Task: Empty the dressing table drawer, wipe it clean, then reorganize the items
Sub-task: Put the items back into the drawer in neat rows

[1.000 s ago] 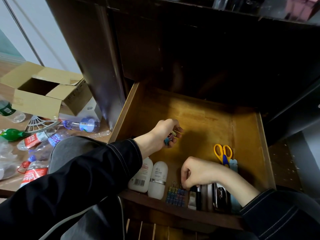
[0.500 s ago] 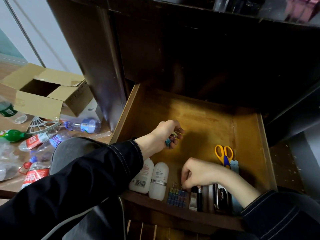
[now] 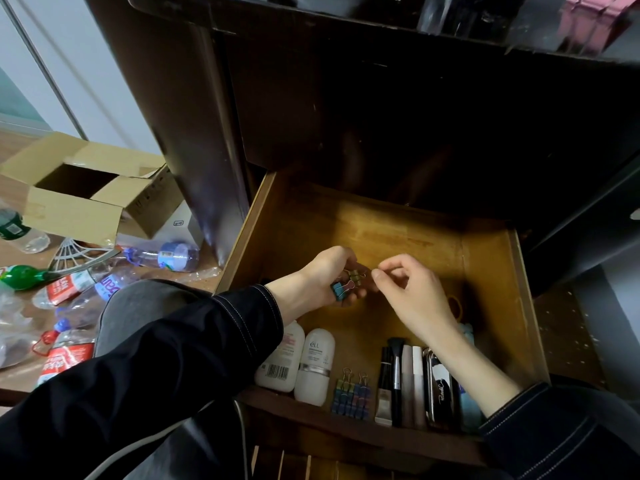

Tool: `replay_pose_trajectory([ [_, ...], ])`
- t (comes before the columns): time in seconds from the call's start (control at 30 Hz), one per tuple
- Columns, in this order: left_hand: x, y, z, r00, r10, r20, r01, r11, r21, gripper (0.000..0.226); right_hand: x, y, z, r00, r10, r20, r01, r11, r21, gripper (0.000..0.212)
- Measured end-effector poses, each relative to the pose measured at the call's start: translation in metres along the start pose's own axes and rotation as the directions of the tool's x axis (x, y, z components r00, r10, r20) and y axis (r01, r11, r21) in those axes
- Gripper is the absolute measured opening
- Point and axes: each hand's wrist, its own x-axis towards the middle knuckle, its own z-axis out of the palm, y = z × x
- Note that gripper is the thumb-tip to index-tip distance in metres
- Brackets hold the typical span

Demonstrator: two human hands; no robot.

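Drawer (image 3: 408, 233) is pulled open right in front of you, and going by how neat the front edge looks, I'd say you're in the reorganize stage. Your left hand (image 3: 322, 275) is curled round a small bunch of loose binder clips (image 3: 346, 285), a blue one and an olive one showing, held above the middle of the drawer floor. Your right hand (image 3: 412, 292) is just beside it, thumb and forefinger pressed together right at a clip's wire handle. Honestly can't tell whether they've got hold of it or are only touching it.

Along the front edge, left to right: two white bottles (image 3: 317, 365) lying side by side, a tidy row of binder clips (image 3: 351, 393), a makeup brush (image 3: 396, 362) with a few tubes, then a shiny case (image 3: 439, 386) toward the front right corner.

Next move, I'd guess: pick one clip off the bunch and set it down in line with that row. That needs a fine pinch on the wire loops so the rest don't spill out of your left palm.

Hard to see:
- how many clips are in your left hand
- the yellow scissors (image 3: 456, 306), mostly behind your right wrist near the right wall
- a pale blue thing (image 3: 467, 332) under your right forearm that I can't identify
- the top of the dressing table (image 3: 346, 98), which is cut off
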Motion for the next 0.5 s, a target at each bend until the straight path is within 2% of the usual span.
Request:
replay_pose_trajectory([
  [0.23,0.000,-0.003,0.004,0.996,-0.022,0.085,0.018,0.999,0.050,0.024,-0.002,-0.001,-0.001,0.996,-0.053,0.068,0.055,0.998,-0.028,0.017],
  [0.3,0.000,-0.003,0.005,1.000,0.001,0.018,-0.002,0.999,0.044,0.022,-0.001,-0.001,-0.002,0.998,-0.066,0.011,0.066,0.998,0.001,0.013],
  [0.4,0.005,0.000,-0.001,0.985,0.113,-0.129,-0.113,0.994,0.010,0.027,0.001,0.003,-0.006,0.995,-0.063,-0.071,0.064,0.998,0.013,0.009],
  [0.43,0.006,0.002,-0.004,0.977,0.140,-0.161,-0.144,0.990,-0.012,0.029,0.001,0.005,-0.007,0.998,-0.055,-0.023,0.055,0.998,-0.009,0.009],
  [0.5,0.006,0.005,-0.008,0.969,0.156,-0.189,-0.170,0.983,-0.061,0.029,0.001,0.005,-0.003,0.977,-0.017,0.213,0.042,0.993,-0.112,0.014],
])
